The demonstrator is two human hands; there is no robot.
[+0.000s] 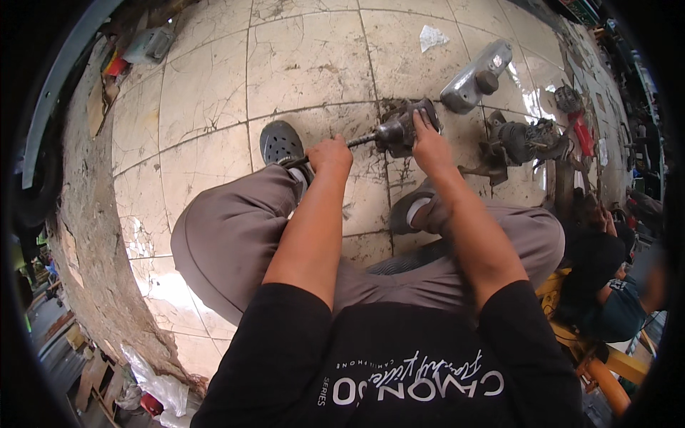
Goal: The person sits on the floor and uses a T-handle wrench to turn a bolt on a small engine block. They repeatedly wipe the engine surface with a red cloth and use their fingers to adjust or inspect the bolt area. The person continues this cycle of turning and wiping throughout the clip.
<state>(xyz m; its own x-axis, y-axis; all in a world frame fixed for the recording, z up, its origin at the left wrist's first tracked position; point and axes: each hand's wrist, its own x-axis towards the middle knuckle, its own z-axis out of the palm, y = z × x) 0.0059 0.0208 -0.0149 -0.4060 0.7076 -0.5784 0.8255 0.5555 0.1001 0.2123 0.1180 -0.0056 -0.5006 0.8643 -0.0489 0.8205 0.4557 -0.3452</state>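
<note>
My left hand (330, 154) is closed round a dark metal rod (362, 140), whose other end runs past the fist toward my left shoe. This rod meets a greasy metal housing (397, 133), low over the tiles in front of me. On the housing's right side lies my right hand (432, 148), its visible fingers stretched along the metal and gripping it; the thumb is hidden. Just beyond that hand, a silver oblong metal cover (477, 77) with a dark round knob rests on the floor. Farther right sits a greasy mechanical assembly (524, 141) with brackets.
Cracked cream tiles (307, 68) form the floor. My grey clog (280, 143) is beside the rod. A paper scrap (432, 38) lies ahead; a red part (583, 135) is at the right. Another person (606, 299) sits at the lower right by a yellow frame (628, 365). Plastic wrap (158, 385) lies lower left.
</note>
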